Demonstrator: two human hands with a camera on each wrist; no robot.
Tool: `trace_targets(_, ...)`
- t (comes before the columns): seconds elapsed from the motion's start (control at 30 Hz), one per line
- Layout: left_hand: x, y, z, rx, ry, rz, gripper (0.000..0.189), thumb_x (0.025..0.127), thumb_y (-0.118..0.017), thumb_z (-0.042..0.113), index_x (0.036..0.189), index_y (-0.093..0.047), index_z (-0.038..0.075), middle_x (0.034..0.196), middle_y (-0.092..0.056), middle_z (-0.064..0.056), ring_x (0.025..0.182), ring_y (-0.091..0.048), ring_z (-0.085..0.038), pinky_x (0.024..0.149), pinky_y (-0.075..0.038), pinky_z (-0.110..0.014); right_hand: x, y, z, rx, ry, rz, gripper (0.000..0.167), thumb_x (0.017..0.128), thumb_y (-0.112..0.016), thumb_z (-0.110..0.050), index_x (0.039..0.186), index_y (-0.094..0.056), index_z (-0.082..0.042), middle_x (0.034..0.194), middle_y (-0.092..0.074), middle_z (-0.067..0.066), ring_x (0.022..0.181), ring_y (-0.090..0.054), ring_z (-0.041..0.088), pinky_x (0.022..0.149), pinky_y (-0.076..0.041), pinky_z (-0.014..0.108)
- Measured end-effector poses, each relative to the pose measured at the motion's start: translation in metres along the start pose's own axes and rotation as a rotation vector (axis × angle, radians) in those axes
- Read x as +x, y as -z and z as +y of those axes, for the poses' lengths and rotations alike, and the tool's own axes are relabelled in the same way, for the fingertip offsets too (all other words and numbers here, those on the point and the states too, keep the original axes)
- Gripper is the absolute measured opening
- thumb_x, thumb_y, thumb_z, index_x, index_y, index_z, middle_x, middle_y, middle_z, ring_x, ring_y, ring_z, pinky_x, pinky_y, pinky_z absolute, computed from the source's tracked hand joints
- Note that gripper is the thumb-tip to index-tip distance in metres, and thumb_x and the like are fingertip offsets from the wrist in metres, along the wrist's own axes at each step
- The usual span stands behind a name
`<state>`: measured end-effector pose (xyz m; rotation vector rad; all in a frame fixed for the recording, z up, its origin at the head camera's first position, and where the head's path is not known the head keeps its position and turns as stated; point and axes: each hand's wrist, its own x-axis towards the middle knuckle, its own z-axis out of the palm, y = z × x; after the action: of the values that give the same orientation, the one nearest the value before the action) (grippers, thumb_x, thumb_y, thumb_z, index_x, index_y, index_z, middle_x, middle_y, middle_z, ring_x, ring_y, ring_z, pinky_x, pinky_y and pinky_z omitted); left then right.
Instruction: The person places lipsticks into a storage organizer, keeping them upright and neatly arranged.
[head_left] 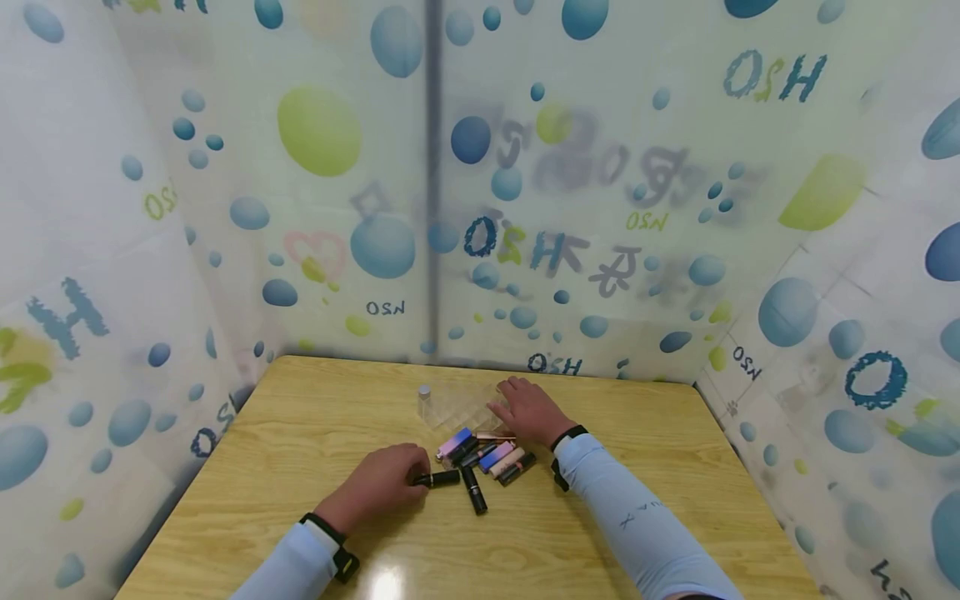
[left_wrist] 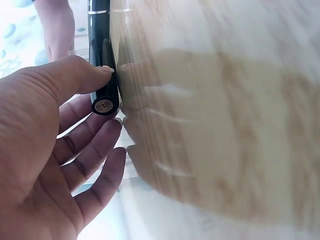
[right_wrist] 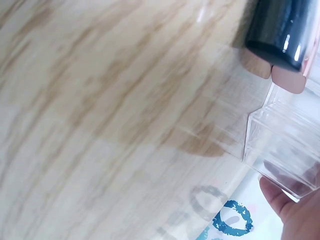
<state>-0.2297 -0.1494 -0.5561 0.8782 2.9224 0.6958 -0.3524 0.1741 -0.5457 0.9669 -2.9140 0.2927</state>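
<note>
Right sleeve [head_left: 637, 517]: light blue, over desk [head_left: 678, 450]'s right half
Left grip [head_left: 382, 482]: thumb and fingers pinch black tube [head_left: 444, 478]'s left end
Black tube: mid-desk, juts right from left grip, axis left-right; left grip nearer
Right grip [head_left: 531, 410]: touches clear holder [head_left: 453, 408]; pinching, can't tell
Clear holder: beyond tube, toward far edge

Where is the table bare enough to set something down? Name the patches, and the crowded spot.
Bare table: left of the clear holder, beyond the left hand; right of the right sleeve, to the edge; between that and the left sleeve, on the near side of the tubes. Crowded: the middle, where tubes bunch before the holder.
</note>
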Motion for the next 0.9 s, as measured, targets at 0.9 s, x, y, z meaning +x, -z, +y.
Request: trace_targets(0.9, 0.03, 0.045, 0.005, -0.098, -0.08, 0.073, 0.016, 0.098, -0.086, 0.017, 0.11, -0.076, 0.017, 0.103, -0.069, 0.012, 0.093, -0.069, -0.009, 0.083, -0.061, -0.039, 0.0, -0.001, -0.001, 0.012, -0.007, 0.016, 0.061, 0.118, -0.045, -0.05, 0.153, -0.059, -0.002, 0.146, -0.064, 0.017, 0.135, -0.061, 0.037, 0.117, -0.048, 0.056)
